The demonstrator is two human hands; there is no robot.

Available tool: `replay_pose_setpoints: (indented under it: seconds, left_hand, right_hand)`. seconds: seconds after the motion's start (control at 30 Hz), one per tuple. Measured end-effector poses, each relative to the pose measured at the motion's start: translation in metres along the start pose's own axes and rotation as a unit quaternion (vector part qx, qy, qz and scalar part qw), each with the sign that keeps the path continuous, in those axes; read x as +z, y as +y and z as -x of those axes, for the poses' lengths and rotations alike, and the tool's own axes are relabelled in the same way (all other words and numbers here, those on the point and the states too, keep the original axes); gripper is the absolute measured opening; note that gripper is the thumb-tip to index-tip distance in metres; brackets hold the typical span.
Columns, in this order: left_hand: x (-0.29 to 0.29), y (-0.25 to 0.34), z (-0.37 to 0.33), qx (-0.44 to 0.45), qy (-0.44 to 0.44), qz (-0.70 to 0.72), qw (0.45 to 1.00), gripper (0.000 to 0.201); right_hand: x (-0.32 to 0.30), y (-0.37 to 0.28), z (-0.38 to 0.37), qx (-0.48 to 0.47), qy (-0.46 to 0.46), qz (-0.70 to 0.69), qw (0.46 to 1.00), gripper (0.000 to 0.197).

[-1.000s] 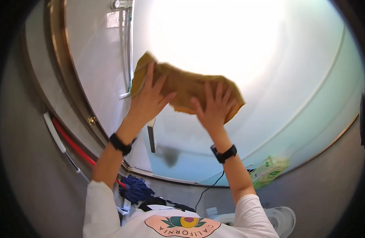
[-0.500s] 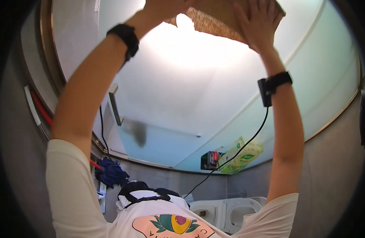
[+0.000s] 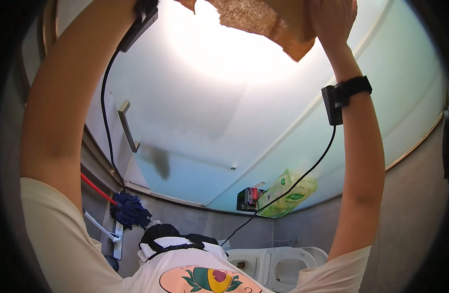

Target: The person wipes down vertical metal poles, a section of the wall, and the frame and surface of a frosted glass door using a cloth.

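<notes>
At the top edge hangs a brown fuzzy cloth (image 3: 263,19), its pile side showing and one corner drooping. My right hand (image 3: 332,22) is raised to the cloth's right end and closed on it; its fingers show only in part. My left arm reaches up to the top left, where the hand lies beyond the picture and only the black wrist strap (image 3: 145,12) shows. Behind the cloth stands a pale, frosted panel (image 3: 200,112) with a strong glare near the top. A second black strap (image 3: 351,91) with a small box sits on my right wrist.
The panel has a metal handle (image 3: 128,126) at left. A green package (image 3: 289,195) and a small dark box (image 3: 245,199) are at its lower right. Lower left is a blue mop (image 3: 130,210) with a red pole. A white toilet (image 3: 268,263) stands below. Black cables run from both wrists.
My left arm has moved up and left, taking the hand out of view. The cloth's right corner now droops, and its fuzzy side shows more. My right hand has shifted slightly right.
</notes>
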State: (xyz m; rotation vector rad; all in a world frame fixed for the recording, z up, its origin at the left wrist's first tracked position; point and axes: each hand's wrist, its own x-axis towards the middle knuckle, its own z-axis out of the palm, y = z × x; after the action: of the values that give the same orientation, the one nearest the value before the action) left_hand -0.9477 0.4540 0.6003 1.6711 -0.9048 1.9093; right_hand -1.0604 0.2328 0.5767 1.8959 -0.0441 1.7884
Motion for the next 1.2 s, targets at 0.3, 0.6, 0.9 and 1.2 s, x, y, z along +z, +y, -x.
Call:
replay_pose_setpoints:
  seconds: [0.3,0.6,0.9,1.2]
  left_hand:
    - [-0.024,-0.01,-0.021,-0.071,-0.174,-0.022,0.982,0.015]
    - [-0.056,-0.024,-0.013,-0.124,-0.357,0.071,0.923,0.048]
    - [-0.097,-0.016,0.01,-0.1,-0.588,0.296,0.746,0.026]
    - [-0.126,-0.011,0.043,-0.169,-0.632,0.46,0.6,0.032]
  right_hand:
    - [-0.007,0.015,-0.026,-0.01,-0.046,-0.125,0.991,0.029]
    - [-0.043,0.035,-0.032,0.127,-0.398,-0.471,0.777,0.028]
    - [-0.088,0.03,-0.016,0.068,-0.626,-0.397,0.668,0.022]
    - [-0.097,0.042,0.003,0.038,-0.696,-0.404,0.593,0.033]
